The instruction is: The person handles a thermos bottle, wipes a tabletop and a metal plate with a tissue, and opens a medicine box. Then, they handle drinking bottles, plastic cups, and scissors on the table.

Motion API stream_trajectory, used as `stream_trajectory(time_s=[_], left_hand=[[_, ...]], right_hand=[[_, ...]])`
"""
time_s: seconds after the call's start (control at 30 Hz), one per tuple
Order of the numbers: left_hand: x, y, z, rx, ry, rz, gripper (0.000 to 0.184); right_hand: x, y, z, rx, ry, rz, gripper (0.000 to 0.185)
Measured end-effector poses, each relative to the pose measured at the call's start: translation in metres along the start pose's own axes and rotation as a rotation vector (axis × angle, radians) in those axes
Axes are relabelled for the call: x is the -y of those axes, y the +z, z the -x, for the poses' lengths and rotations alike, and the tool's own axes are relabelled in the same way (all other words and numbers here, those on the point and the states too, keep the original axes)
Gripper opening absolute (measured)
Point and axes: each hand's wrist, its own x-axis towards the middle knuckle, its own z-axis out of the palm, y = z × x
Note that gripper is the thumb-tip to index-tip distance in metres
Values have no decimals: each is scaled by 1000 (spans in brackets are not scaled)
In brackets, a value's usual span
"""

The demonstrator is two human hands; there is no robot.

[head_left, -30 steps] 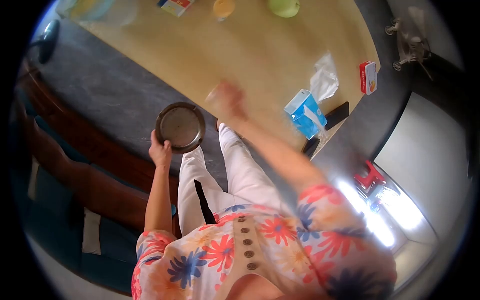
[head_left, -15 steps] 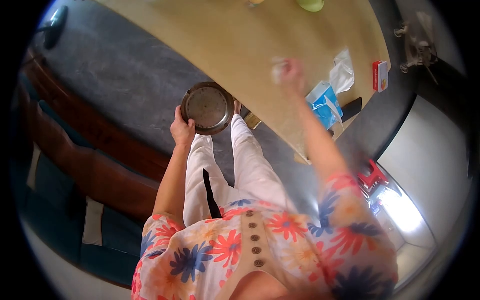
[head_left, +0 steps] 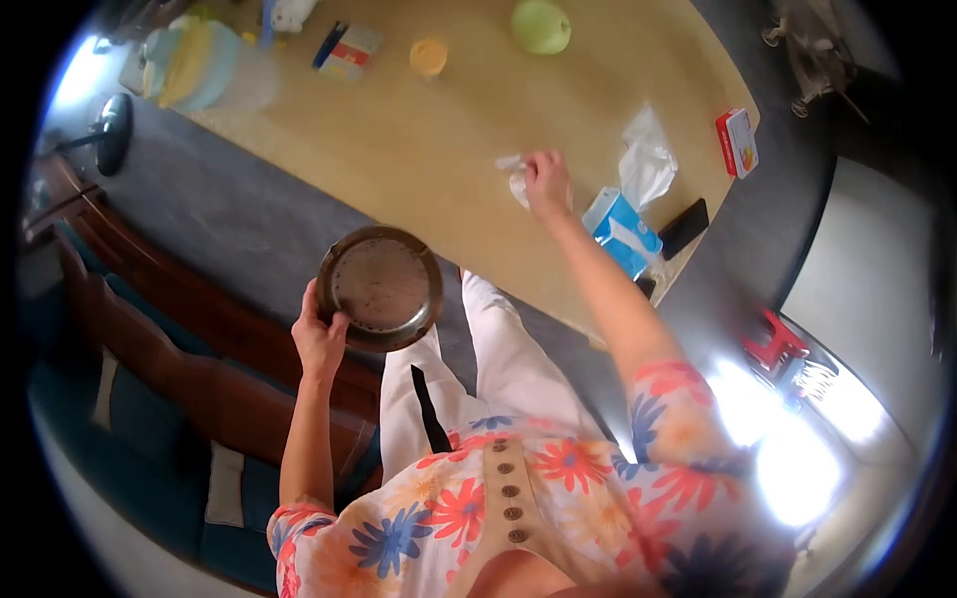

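Note:
A round metal pan (head_left: 381,287) is held by its left rim in my left hand (head_left: 320,334), beside the table's near edge and above my legs. My right hand (head_left: 547,185) is closed on a crumpled white tissue (head_left: 518,187) at the surface of the wooden table (head_left: 449,120). Right of that hand lies a blue tissue pack (head_left: 622,231), with a clear crumpled plastic bag (head_left: 648,159) behind it. A black phone-like object (head_left: 684,229) rests beside the pack.
A red and white box (head_left: 737,144) stands near the table's right edge. Farther back are a green round fruit (head_left: 540,27), an orange-topped cup (head_left: 428,58), a small box (head_left: 351,52) and a pale blue container (head_left: 204,65). A wooden sofa (head_left: 189,389) is at left.
My right hand has moved over the table with the tissue and now shows more sharply. The pan, in my left hand, has shifted. The view has swung, showing more of the table's far left.

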Motion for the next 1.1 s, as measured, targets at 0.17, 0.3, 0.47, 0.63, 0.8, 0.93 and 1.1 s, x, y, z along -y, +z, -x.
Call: stream_trajectory(time_s=[0.17,0.3,0.47,0.63,0.8,0.93,1.1], left_hand=[[-122,63,-45,120,176,202,50],[-217,177,-104,208,293,283,53],[-308,315,-170,175,355,21,45],[-340,378,-206,167,125,-94,34],[-327,394,-216,160,175,-5,44],[-312,375,-209,291,255,111,56],[-240,249,-164,647,354,211,44]], right_hand=[[6,-8,-17,335,214,10,19],[10,-9,-23,238,102,-67,31],[-4,-5,-15,269,166,-87,40],[-26,11,4,248,135,-149,40],[-20,6,-6,267,100,-109,37],[-14,-2,-13,271,68,-12,35],[-29,14,-9,143,-42,54,25]])
